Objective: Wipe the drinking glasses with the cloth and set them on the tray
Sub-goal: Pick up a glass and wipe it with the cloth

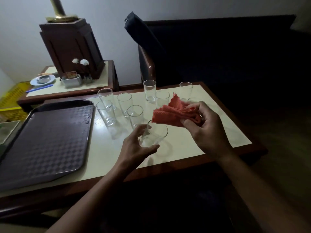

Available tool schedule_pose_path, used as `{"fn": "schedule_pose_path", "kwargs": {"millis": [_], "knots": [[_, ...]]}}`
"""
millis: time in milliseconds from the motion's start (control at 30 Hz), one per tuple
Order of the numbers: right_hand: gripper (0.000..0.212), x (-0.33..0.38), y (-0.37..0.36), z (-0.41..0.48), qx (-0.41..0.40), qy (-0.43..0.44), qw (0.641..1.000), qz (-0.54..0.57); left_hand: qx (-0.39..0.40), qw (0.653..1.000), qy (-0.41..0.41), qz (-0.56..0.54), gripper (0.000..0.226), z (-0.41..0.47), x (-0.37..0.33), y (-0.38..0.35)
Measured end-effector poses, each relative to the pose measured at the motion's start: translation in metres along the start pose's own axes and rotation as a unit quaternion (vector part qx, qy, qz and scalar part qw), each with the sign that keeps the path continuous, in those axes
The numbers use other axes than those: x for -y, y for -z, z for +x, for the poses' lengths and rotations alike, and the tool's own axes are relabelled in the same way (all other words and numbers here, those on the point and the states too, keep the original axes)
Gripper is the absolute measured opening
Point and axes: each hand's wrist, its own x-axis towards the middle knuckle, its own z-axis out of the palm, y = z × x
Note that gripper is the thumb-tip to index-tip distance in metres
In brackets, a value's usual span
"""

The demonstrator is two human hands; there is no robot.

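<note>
My left hand [138, 146] grips a clear drinking glass [157, 134], tilted above the cream table top [185, 148]. Just right of its rim, my right hand [204, 126] pinches a bunched red cloth [175, 115]. The cloth's lower corner overlaps the glass rim. Several more empty glasses stand upright on the table behind, among them one at the far middle [149, 91] and one nearer the tray [106, 112]. A dark purple tray [45, 140] lies at the left with nothing on it.
A side table [101, 84] at the back left carries a dark wooden lamp base [72, 47], a blue plate [42, 80] and a small container [70, 79]. A dark sofa [218, 52] fills the back right. A yellow crate [11, 100] sits at the far left.
</note>
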Motion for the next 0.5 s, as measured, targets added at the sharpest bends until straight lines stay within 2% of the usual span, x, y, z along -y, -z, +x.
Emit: {"fn": "schedule_pose_path", "kwargs": {"millis": [167, 333, 400, 500], "knots": [[0.021, 0.018, -0.033, -0.021, 0.115, 0.137, 0.976, -0.121, 0.000, 1.000, -0.007, 0.001, 0.071, -0.032, -0.024, 0.071], [0.028, 0.031, -0.050, -0.032, 0.241, 0.285, 0.891, -0.258, 0.077, 0.995, -0.035, 0.044, 0.079, -0.065, -0.038, 0.121], [0.031, 0.042, -0.059, -0.040, 0.247, 0.264, 0.903, -0.233, 0.105, 0.993, -0.041, 0.030, 0.080, -0.079, -0.047, 0.127], [0.046, 0.061, -0.060, -0.050, 0.206, 0.109, 0.971, -0.049, 0.067, 0.994, 0.006, -0.088, 0.084, -0.096, -0.061, 0.133]]}}
